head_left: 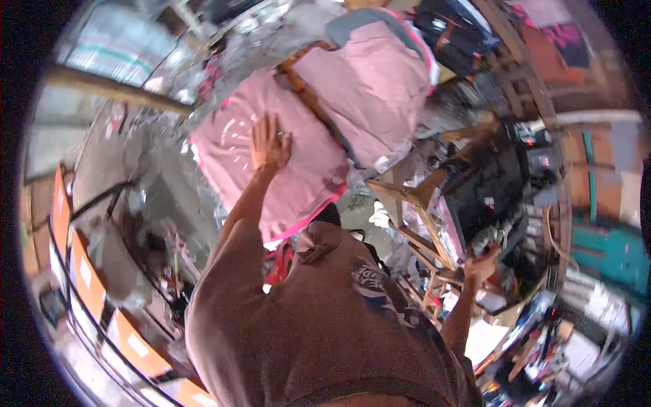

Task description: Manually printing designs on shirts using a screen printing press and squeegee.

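Note:
My left hand (270,144) lies flat with its fingers stretched out on a pink cloth panel (298,166), which has small white marks and a hot-pink edge. Just beyond it to the right, a second pink cloth piece (373,91) is spread out, with a grey part at its far end. Between the two runs a worn brown edge (308,95). Off to the right, my right hand (481,266) is away from the cloth, its fingers curled round something dark. That thing is too small and blurred to name.
A wooden stand (424,197) rises right of the cloth. Orange panels with white labels (88,271) and dark metal bars line the left. Plastic scraps litter the floor (159,173). A wooden pole (125,91) juts in from the left; cluttered papers and tools (536,339) lie lower right.

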A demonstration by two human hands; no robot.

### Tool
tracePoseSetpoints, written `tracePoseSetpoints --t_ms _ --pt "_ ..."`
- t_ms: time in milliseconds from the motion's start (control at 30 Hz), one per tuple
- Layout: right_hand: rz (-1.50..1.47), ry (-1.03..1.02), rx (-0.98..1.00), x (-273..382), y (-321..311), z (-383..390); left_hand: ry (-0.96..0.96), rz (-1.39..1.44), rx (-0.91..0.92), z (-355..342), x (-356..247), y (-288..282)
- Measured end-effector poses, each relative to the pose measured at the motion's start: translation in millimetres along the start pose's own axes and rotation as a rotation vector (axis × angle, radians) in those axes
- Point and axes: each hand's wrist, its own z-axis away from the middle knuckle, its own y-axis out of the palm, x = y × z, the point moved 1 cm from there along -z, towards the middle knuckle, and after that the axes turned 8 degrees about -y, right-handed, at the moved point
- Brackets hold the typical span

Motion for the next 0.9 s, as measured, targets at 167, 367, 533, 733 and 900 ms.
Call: tracePoseSetpoints --t_ms 167,367,533,733,900 --pt "-0.005 0.022 0.138 24 0 -18 0.097 0.037 -0.137 25 -7 1" --pt "0.035 -0.004 0.09 30 -7 -17 0.231 0.123 -0.04 79 -41 -1" --pt "0.099 -0.03 -0.046 28 -4 -12 0.273 0.068 0.08 115 -54 -8" --pt "0.128 -0.049 -0.15 29 -4 -10 0.262 0.013 0.093 121 -55 -6" --pt "0.099 -0.039 -0.232 25 4 -8 0.235 0.032 0.1 120 -56 -2"
